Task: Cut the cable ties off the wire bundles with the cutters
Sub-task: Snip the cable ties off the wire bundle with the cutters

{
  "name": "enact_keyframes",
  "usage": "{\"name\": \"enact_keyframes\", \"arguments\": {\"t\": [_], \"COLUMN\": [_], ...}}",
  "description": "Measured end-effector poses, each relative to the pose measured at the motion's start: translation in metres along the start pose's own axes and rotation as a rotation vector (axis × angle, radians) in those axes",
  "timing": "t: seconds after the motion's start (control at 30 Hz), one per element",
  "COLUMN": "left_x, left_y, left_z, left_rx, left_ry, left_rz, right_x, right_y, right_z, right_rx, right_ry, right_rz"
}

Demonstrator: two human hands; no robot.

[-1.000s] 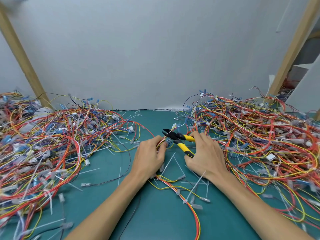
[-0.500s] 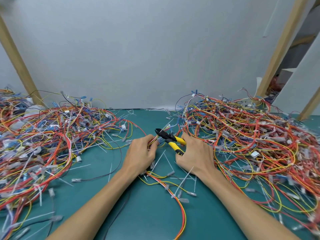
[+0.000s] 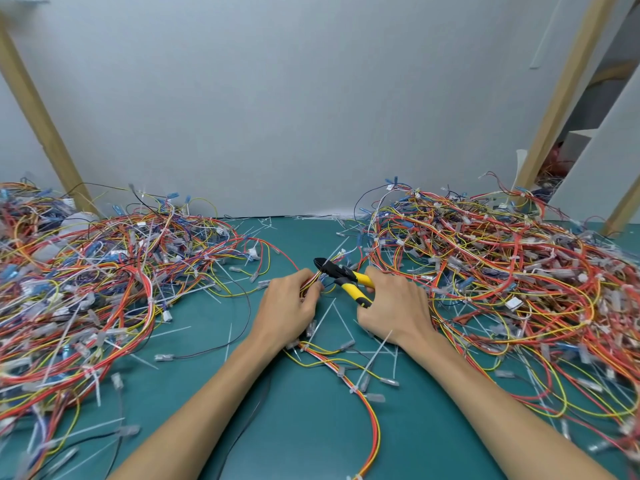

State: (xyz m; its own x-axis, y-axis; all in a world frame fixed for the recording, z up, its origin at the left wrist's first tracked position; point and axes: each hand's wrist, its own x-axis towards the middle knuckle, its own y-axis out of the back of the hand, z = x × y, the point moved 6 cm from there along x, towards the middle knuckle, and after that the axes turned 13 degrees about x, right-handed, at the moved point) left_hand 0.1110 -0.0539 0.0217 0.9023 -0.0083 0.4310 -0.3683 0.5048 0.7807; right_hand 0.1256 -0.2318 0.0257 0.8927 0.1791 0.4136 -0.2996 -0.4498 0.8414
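My left hand (image 3: 289, 308) grips a thin wire bundle (image 3: 363, 393) of red, orange and yellow wires that trails toward me across the green mat. My right hand (image 3: 393, 306) holds the cutters (image 3: 341, 275), with yellow handles and black jaws. The jaws point left and sit right at the bundle's end above my left fingers. Whether the jaws touch a cable tie is hidden by the wires and fingers. Cut white cable ties (image 3: 327, 317) lie loose between my hands.
A big tangle of wires (image 3: 97, 289) covers the mat's left side, and a second heap of wires (image 3: 512, 282) covers the right. A white wall stands behind, with slanted wooden posts (image 3: 41, 119) at both sides. The green mat (image 3: 301, 438) shows between my forearms.
Both hands stay together at the bundle; the cutter jaws have edged closer to my left fingers. The view shifted a little with my head.
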Motion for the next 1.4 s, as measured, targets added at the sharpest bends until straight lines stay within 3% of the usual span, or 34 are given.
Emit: {"name": "enact_keyframes", "arguments": {"t": [0.57, 1.4], "left_x": [0.0085, 0.0006], "left_y": [-0.0033, -0.0019], "left_z": [-0.0039, -0.0022], "left_rx": [0.056, 0.028], "left_ry": [0.021, -0.022], "left_rz": [-0.034, -0.013], "right_x": [0.0045, -0.0001], "right_y": [-0.0039, 0.0018], "right_z": [0.0008, -0.0040], "right_rx": [-0.008, -0.012], "right_ry": [0.004, 0.036], "right_rz": [-0.052, 0.025]}}
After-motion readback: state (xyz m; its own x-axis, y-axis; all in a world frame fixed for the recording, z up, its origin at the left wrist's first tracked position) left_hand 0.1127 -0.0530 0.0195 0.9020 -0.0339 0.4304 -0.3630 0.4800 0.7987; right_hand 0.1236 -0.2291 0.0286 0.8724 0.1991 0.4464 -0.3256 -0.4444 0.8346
